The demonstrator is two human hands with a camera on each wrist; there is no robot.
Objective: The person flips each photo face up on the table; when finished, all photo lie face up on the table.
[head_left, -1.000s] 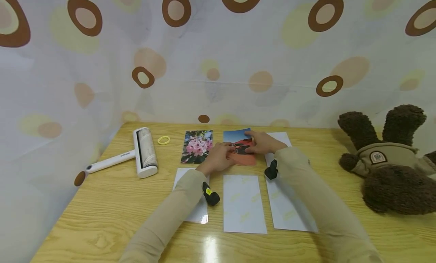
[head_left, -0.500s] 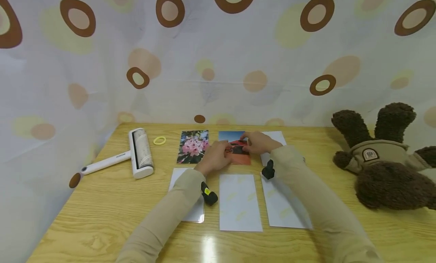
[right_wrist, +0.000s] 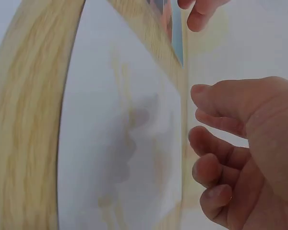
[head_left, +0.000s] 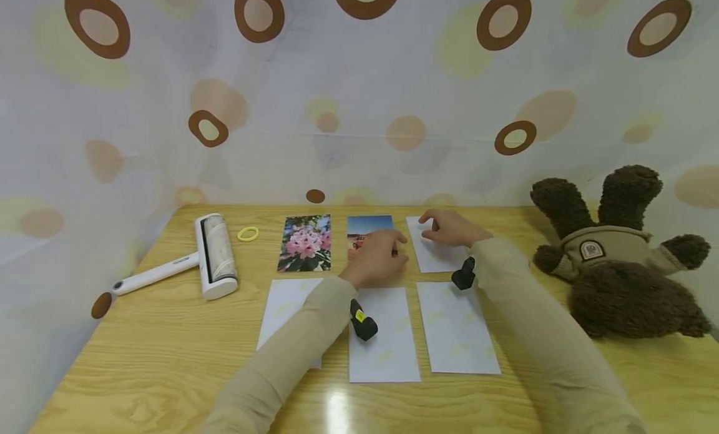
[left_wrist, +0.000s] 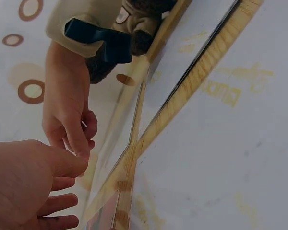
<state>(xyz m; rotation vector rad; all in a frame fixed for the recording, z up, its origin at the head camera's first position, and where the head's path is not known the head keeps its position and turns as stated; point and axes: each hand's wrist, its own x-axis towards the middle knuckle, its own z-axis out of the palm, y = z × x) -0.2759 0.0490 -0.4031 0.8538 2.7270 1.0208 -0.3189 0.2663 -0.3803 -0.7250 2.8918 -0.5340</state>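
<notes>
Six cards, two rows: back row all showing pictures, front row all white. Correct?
Not quite: the head view shows the back row's rightmost card is white; only the flower card and blue-sky card show pictures. The rest holds.

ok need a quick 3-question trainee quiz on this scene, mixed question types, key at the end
1. Multiple choice. Which is nearest the right hand?
A) the flower photo
B) a white-faced card
C) the plush toy

2. True or false. In the head view, the left hand hides part of the blue-sky photo.

3. Fill in the missing color. The small ring beside the lint roller is ___.

Key: 1. B. 2. True. 3. Yellow.
</notes>
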